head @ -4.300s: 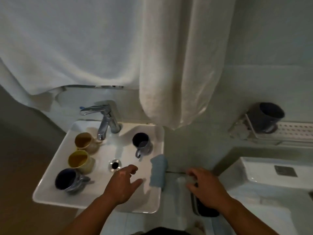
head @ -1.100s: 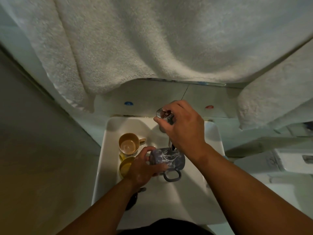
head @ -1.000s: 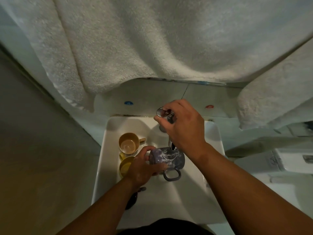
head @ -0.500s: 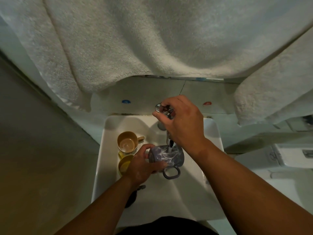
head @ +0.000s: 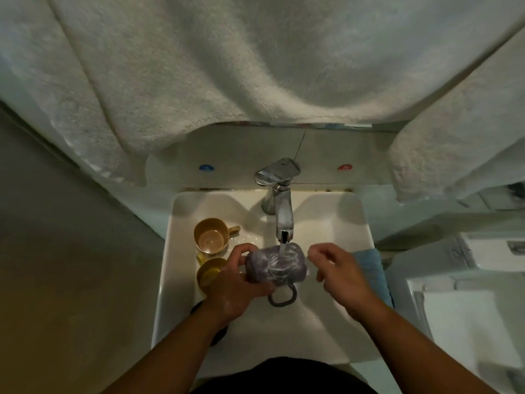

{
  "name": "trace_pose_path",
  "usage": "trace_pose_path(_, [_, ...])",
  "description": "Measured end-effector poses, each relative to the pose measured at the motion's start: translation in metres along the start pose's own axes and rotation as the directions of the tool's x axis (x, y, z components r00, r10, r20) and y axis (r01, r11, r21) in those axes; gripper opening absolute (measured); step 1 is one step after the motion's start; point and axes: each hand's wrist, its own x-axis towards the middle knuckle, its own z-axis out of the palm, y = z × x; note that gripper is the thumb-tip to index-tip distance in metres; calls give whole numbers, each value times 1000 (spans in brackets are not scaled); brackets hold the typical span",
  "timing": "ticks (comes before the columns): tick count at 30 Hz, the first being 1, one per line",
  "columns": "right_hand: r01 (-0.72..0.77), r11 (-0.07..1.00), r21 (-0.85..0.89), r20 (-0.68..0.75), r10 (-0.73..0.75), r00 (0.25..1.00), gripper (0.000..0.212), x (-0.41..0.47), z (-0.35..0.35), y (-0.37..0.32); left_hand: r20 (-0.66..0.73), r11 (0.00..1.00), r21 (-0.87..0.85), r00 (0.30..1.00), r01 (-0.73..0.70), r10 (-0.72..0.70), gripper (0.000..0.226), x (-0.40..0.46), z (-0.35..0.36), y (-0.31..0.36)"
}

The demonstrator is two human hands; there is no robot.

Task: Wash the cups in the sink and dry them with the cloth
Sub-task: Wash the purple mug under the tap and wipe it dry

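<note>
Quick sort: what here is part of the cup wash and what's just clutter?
In the job: purple mug under the tap, held by left hand; right hand; tan cup; yellow cup; blue cloth; sink.

Lying about: white towels overhead.

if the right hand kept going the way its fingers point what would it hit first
Most likely the purple mug, held on its side under the tap by the left hand. The right hand points leftward at it; depth is uncertain.

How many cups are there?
3 plainly: a purple mug gripped by the left hand under the tap, two yellow cups at the sink's left. Another may hide under that arm.
</note>
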Motion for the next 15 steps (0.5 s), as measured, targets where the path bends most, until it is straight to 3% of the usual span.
trace_pose_path(2, [-48, 997, 67, 159, 36, 987, 15, 3, 5, 7, 12, 997, 57, 999, -45, 44, 84, -2, -3, 0])
trace_pose_path(4, [-4, 998, 55, 217, -9, 976, 18, 3, 12, 2, 29, 987, 137, 996, -90, 87, 86, -6, -8, 2])
trace_pose_path(7, [6, 985, 170, 252, -50, 966, 20, 4, 20, -8, 39, 970, 207, 992, -125, 119, 89, -8, -19, 5])
trace_pose_path(11, [43, 984, 171, 225, -81, 971, 28, 4, 27, -13, 5, 999, -25, 1000, 26, -26, 65, -13, -24, 13])
trace_pose_path(15, [47, 984, 175, 243, -89, 966, 21, 2, 35, -19, -43, 1000, -18, 999, 8, -9, 65, -17, -21, 7])
